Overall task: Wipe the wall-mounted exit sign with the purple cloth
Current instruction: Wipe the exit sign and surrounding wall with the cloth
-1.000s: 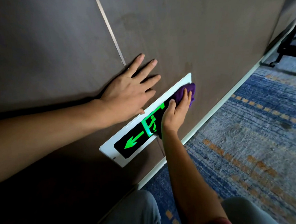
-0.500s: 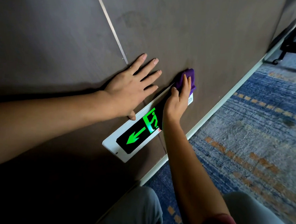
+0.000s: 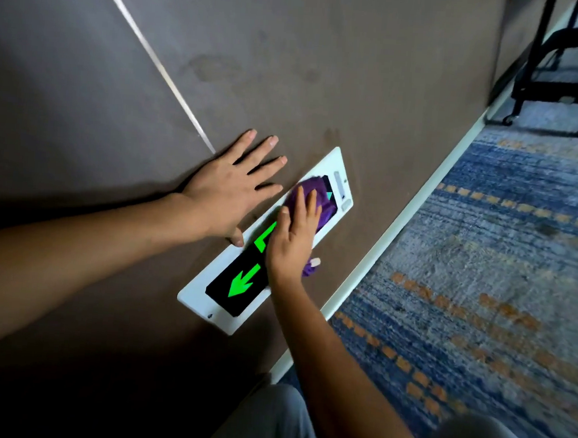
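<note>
The exit sign [image 3: 220, 304] is a white-framed panel low on the brown wall, with a black face and a lit green arrow. My right hand [image 3: 291, 241] presses the purple cloth [image 3: 316, 195] flat against the middle and right part of the sign's face, covering the green figure. A corner of the cloth pokes out below my palm. My left hand [image 3: 230, 189] lies flat on the wall just above the sign, fingers spread, thumb touching the frame's upper edge.
A white baseboard [image 3: 400, 226] runs along the wall's foot. Blue carpet with orange dashes [image 3: 481, 283] covers the floor on the right. A black wheeled frame [image 3: 561, 67] stands at the top right. My knees in grey trousers [image 3: 266, 426] are at the bottom.
My right hand and the cloth have slid back from the sign's far right end toward its middle. The far right end of the frame now shows. My left hand has stayed on the wall.
</note>
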{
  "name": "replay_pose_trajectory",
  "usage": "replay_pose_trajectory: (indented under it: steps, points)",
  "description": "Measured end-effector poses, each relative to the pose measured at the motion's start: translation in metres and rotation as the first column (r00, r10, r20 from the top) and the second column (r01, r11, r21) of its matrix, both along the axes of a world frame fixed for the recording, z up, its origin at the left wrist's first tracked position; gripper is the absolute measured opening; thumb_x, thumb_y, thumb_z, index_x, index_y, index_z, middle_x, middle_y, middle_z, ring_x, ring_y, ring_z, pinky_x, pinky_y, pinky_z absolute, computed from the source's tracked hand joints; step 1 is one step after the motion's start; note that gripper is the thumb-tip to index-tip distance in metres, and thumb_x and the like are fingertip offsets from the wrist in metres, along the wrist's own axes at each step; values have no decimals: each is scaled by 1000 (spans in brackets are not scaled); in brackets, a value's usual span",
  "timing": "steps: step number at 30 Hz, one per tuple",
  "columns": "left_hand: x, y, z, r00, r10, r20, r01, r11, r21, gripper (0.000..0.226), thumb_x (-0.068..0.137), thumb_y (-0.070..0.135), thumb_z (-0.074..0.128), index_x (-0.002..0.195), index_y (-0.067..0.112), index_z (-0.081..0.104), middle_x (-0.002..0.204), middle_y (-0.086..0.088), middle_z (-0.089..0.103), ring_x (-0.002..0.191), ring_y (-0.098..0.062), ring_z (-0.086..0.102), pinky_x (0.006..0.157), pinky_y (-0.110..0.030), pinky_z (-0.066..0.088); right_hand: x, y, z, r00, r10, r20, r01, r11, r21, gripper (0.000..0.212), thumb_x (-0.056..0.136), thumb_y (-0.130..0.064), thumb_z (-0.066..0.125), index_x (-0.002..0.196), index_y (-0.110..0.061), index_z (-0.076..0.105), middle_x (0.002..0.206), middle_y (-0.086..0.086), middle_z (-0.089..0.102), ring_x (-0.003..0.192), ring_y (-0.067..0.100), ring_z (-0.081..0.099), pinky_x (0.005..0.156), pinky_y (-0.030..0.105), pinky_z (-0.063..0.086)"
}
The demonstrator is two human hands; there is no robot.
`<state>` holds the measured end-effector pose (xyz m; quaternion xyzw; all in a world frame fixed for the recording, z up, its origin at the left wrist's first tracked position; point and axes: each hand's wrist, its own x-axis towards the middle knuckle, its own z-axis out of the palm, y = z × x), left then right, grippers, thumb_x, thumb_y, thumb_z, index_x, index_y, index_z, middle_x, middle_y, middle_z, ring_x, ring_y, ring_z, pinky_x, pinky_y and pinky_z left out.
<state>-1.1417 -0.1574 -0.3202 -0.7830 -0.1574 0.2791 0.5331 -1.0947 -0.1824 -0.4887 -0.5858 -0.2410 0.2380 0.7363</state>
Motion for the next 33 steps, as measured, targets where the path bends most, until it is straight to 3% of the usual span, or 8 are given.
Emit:
replay_pose_trajectory:
  steps: [3,9,13,18,21,25,27,33]
  points:
    - [12,-3,1,1000,24,-3,-24,999,-26,110,77,81,57,163,30,12,172,-9,-10,155,-43,-17,125,-61,-5,-12,-6,10,1000,6,21,-8,996,94,50,105,-33,43,155,-30,43,170,-6,26,161,17,8,126,29,11]
    - [2,-6,30,994,14,105,-21,998,67,114,71,89,52,163,31,16,173,-6,-2,156,-42,-13,123,-64,-3,3,-4,-30,967,7,253,-24,998,66,50,108,-33,47,157,-29,39,171,-4,25,161,20,7,129,49,19]
    - [-3,-8,42,996,25,88,-32,996,79,118,70,93,46,163,29,12,173,-8,-5,156,-42,-14,123,-65,-2,22,10,-32,985,6,172,-12,999,33,52,107,-37,47,158,-32,37,171,-8,23,161,18,6,127,51,25]
    - [-2,-5,40,996,7,92,-12,998,56,119,70,93,49,163,29,12,173,-8,-5,156,-42,-14,123,-64,-3,56,27,-9,996,-35,76,33,999,24,51,107,-30,47,157,-29,40,171,-4,24,161,21,12,116,34,28]
    - [-4,2,34,990,-33,135,26,998,50,117,68,91,51,162,31,17,173,-8,-1,156,-42,-12,123,-65,-5,47,25,2,995,-82,56,78,994,74,49,106,-24,50,155,-21,45,169,3,30,160,25,17,127,42,22]
    - [7,3,20,989,-17,150,10,999,48,114,67,86,60,161,34,21,173,-6,0,156,-42,-12,123,-64,-5,0,16,2,976,-159,151,145,985,96,49,105,-25,49,154,-20,46,167,4,34,160,25,17,129,37,16]
    - [9,4,20,989,-13,148,9,1000,26,115,66,86,61,161,34,22,173,-6,1,157,-41,-11,123,-63,-5,-7,15,-14,974,-160,160,156,987,43,48,106,-27,48,154,-21,46,168,3,33,160,25,17,130,40,18]
    - [10,1,21,988,35,153,-34,999,-11,114,66,85,63,160,35,22,173,-5,-1,157,-40,-14,124,-62,-5,22,16,-29,997,-71,-42,65,990,-128,52,108,-30,43,159,-27,35,172,-3,23,161,20,11,124,49,32]
